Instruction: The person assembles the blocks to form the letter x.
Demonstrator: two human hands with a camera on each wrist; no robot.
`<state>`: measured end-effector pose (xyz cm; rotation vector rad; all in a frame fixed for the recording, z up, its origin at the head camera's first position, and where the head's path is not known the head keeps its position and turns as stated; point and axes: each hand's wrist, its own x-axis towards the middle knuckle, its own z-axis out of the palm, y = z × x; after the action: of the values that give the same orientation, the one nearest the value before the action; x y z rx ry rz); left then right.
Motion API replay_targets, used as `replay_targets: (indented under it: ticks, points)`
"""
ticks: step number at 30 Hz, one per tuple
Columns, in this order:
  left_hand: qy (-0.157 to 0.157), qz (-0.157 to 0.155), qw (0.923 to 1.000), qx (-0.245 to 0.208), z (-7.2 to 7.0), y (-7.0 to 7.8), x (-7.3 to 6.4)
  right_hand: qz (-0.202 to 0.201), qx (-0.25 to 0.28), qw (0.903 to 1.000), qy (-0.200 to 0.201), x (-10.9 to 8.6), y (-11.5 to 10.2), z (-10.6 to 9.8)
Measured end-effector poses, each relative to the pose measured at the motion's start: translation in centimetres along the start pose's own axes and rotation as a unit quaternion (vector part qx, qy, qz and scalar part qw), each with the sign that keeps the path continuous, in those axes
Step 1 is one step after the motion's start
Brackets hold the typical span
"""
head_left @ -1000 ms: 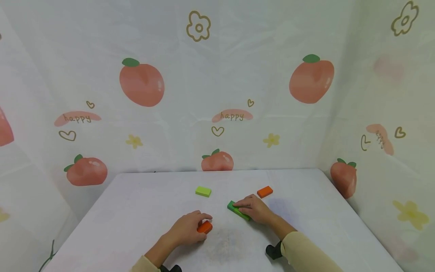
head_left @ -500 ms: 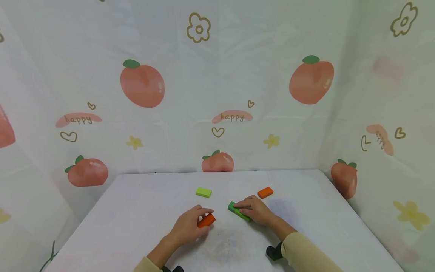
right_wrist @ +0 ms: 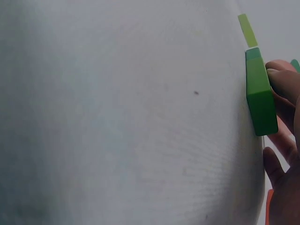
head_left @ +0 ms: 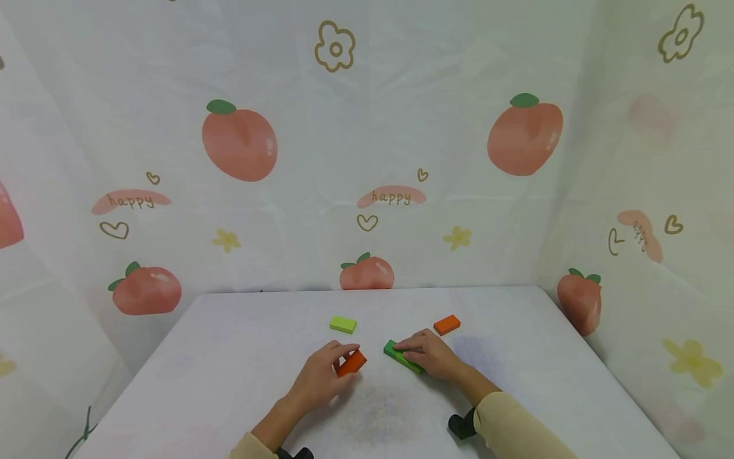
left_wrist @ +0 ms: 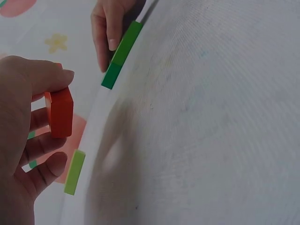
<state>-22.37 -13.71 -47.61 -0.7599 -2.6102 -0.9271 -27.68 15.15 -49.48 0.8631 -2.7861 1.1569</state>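
A: Setting first?
B: Fruit-print backdrop (head_left: 309,146) behind; pale worktop (head_left: 229,357) below it.

A: Hands?
B: Two, bare. Right hand (head_left: 431,354): fingers fairly straight, laid on two blocks, no thumb visible on their near side. Left hand (head_left: 322,376): grip pinched round a red-orange block (head_left: 352,363), thumb one side, fingers the other.

A: Blocks under the right?
B: Dark green block (left_wrist: 111,76) and mid-green block (left_wrist: 127,44), end to end, touching, slanted across the worktop. Dark one at the far end. The light pressure probably serves to stop the pair sliding.

A: And the red-orange one?
B: Just left of that pair, tilted, apparently off the surface. Held by opposite sides, I'd judge, to leave its end face uncovered.

A: Others?
B: Yellow-green block (head_left: 343,324), farther back, left of the pair. Orange block (head_left: 446,324), just beyond the right hand. Both lie flat, untouched; their spacing looks casual to me.

A: Containers?
B: None seen in any view; the loose blocks rest directly on the worktop.
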Motion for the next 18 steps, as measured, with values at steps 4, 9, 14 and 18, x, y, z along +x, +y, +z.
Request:
replay_targets:
  ticks: [4, 9, 14, 18]
  points:
    - [-0.001, -0.003, 1.0, -0.009, 0.3, -0.2, 0.1, -0.003, 0.0, 1.0, -0.001, 0.0, 0.0, 0.0]
    - [-0.002, -0.011, 0.9999, -0.008, 0.7, -0.3, 0.3, 0.004, 0.002, 1.0, -0.004, 0.1, 0.1, 0.1]
    - [0.015, -0.004, 0.9998, -0.013, 1.0, -0.3, 0.5, 0.003, -0.003, 1.0, -0.005, 0.2, 0.1, 0.1]
    - [0.022, -0.011, 0.9995, -0.018, 1.2, -0.2, 0.7, -0.015, -0.012, 0.9998, 0.002, 0.1, 0.1, 0.0]
